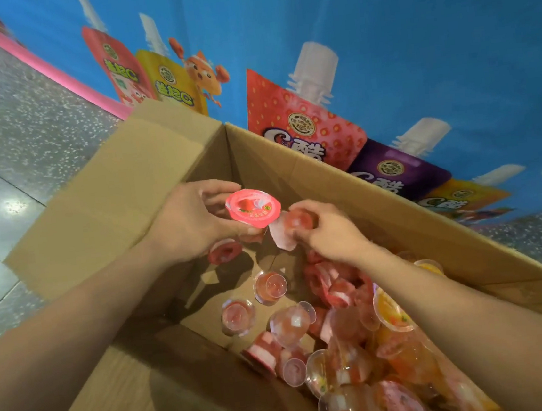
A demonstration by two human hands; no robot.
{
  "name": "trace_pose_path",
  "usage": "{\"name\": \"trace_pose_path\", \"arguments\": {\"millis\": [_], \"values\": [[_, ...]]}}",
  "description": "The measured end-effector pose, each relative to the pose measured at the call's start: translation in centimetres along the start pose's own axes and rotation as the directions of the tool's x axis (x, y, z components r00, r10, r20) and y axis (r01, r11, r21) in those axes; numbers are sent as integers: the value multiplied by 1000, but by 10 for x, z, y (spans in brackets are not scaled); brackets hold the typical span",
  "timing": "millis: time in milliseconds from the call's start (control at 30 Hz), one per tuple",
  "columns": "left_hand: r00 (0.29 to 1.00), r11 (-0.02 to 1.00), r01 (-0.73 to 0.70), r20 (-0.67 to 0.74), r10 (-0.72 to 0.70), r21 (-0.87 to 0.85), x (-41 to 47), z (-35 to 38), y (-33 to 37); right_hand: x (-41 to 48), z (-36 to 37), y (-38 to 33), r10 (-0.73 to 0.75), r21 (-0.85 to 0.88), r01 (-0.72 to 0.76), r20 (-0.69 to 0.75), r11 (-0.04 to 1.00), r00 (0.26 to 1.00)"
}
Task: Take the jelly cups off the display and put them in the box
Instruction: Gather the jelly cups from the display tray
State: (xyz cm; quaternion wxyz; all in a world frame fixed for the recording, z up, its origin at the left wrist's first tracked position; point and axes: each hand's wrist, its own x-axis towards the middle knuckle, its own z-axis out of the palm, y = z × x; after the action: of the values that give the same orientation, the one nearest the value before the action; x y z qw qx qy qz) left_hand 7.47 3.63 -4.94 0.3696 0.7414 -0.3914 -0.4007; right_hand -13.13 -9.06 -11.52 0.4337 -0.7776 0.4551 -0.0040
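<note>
Hands are held over an open brown cardboard box point(258, 159), each clamped on a jelly cup. A round plastic jelly cup with pink foil lid point(252, 208) is gripped by the left hand point(194, 220), fingers and thumb curled round its body, lid turned toward the camera. A small clear jelly cup with red filling point(299, 219) is pinched by the right hand point(331, 234), fingertips closed on it and its pale pink lid facing down-left. The two held cups are just beside each other; whether they touch cannot be told. Both are held in the air above the box interior, near its far wall.

A heap of loose jelly cups point(350, 334) is piled in the right and near part of the box, mostly red and pink, lying on their sides or upside down. An orange-yellow jelly cup point(393, 313) is seen in the heap just under the right forearm. A few cups lie apart on the bare cardboard bottom at left, among them a clear red-filled cup point(270, 284). One more pink cup is partly hidden under the left hand.

Box flaps are folded outward. A blue printed display panel point(412, 39) stands directly behind the box, printed with spouted pouches, including a strawberry-red pouch point(305, 128) and a purple pouch point(396, 168). A grey speckled floor point(20, 124) is seen at left, with a pink strip point(47, 66) along the panel's base.
</note>
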Motion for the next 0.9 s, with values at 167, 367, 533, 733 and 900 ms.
{"name": "trace_pose_path", "arguments": {"millis": [167,367,533,733,900], "values": [[997,988,-82,-12,82,-130,-3,-17,31,-39,-43,-31,117,813,-190,150,551,982],[992,974,-127,-8,127,-186,-4,-34,52,-61,-66,-54,-10,916,-223,240,333,971],[992,973,-120,15,126,-198,-16,-37,57,-73,-70,-62,-107,906,-182,239,383,965],[988,969,-139,38,150,-205,-28,-38,65,-83,-74,-65,-43,774,-85,143,627,989],[993,947,-96,33,111,-306,-36,-39,72,-96,-86,-72,-104,807,-52,139,589,985]]}}
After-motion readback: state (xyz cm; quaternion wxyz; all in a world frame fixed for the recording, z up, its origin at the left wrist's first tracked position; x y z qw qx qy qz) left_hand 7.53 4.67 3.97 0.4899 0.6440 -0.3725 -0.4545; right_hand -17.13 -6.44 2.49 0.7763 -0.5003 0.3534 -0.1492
